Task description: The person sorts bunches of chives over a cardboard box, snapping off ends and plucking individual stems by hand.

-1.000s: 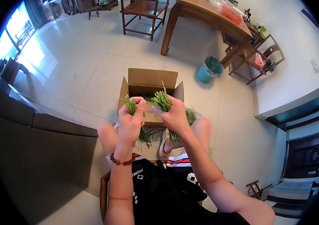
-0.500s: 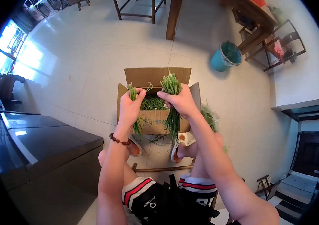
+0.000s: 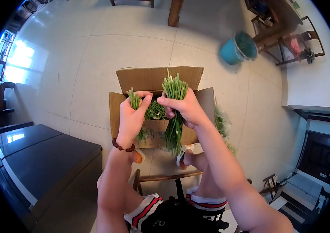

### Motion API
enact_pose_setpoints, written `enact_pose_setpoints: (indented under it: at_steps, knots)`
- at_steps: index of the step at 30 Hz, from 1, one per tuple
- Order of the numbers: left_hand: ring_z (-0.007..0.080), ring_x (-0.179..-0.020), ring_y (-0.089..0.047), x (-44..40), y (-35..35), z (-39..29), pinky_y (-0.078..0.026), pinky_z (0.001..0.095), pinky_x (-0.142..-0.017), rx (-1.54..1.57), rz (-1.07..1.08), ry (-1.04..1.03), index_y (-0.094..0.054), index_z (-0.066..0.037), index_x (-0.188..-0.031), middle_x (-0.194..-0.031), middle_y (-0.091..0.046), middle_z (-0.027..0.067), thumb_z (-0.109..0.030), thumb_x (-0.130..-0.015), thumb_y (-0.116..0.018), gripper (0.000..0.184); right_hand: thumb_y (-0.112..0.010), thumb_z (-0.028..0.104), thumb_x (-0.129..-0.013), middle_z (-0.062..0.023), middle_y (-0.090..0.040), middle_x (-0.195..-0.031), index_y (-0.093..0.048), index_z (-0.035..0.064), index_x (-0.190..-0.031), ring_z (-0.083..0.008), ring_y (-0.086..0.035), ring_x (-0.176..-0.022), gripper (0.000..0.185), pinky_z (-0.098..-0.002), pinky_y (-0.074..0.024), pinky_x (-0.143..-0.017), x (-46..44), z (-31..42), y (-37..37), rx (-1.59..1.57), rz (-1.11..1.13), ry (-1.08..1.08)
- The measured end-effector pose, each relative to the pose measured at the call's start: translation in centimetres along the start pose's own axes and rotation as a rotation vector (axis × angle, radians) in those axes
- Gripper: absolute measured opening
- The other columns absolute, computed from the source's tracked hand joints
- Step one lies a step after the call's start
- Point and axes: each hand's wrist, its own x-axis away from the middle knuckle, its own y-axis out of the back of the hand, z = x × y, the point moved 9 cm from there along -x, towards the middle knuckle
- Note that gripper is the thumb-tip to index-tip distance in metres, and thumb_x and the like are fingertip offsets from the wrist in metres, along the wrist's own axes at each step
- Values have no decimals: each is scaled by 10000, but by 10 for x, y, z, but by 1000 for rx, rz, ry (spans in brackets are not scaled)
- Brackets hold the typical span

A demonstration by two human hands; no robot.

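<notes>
My left hand (image 3: pixel 133 114) is closed around a small bunch of green stalks (image 3: pixel 134 99), their cut ends pointing up and leaves hanging below. My right hand (image 3: pixel 184 106) grips a thicker bunch of green stalks (image 3: pixel 175 89), whose long dark leaves hang in front of the box. Both hands are over an open cardboard box (image 3: pixel 159 78), a short gap between them. More greens (image 3: pixel 156 111) lie inside the box, partly hidden by the hands. A beaded bracelet circles my left wrist.
A clear plastic bag with greens (image 3: pixel 222 123) lies right of the box. A blue lined bin (image 3: pixel 238 48) stands on the tiled floor at the upper right, near a wooden chair (image 3: pixel 297 48). A dark glossy cabinet (image 3: pixel 48 155) is at the left.
The view has tilted down, so the box and its greens show more fully. The stray stalk near my left fingertips is no longer visible. Both hands still hold their bunches.
</notes>
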Motion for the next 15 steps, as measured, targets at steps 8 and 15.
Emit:
enact_pose_setpoints:
  at_steps: [8, 15]
  knots:
    - [-7, -585, -438, 8, -12, -15, -365, 201, -538, 255, 46, -138, -702, -2, -1035, -663, -489, -104, -135, -950, -725, 159, -757, 114, -883, -8, -628, -745, -677, 21, -961, -81, -532, -578, 146, -254, -416, -511, 4, -9, -26, 71, 128, -33]
    - [-10, -619, -403, 9, -10, -22, -358, 198, -577, 169, 2, -255, -680, -7, -1053, -657, -431, -112, -80, -906, -763, 184, -775, 144, -855, -18, -647, -725, -679, 16, -944, -78, -561, -608, 183, -262, -435, -525, 1, -13, -15, 259, 34, -2]
